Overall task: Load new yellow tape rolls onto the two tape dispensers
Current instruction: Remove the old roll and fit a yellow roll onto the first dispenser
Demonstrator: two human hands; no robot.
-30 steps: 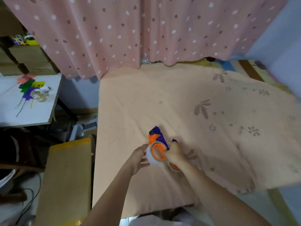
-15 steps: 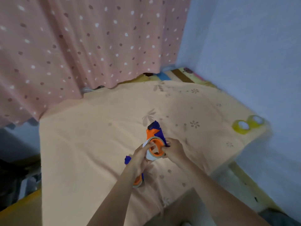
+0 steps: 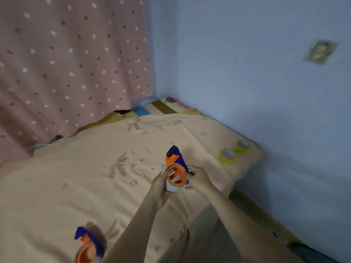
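An orange and blue tape dispenser is held up above the bed in both hands. My left hand grips the pale, nearly used-up roll on its orange hub. My right hand grips the dispenser's right side. A second orange and blue dispenser lies on the bed at the bottom left, untouched. Two yellow tape rolls lie flat side by side near the bed's right corner, beyond my right hand.
The bed is covered by an orange floral sheet. A pink dotted curtain hangs behind it on the left and a blue wall runs along the right. The bed's right edge drops to the floor.
The view has swung to the right, bringing the yellow rolls and the wall into sight. Both hands have kept hold of the dispenser and its roll. The second dispenser now lies apart at bottom left.
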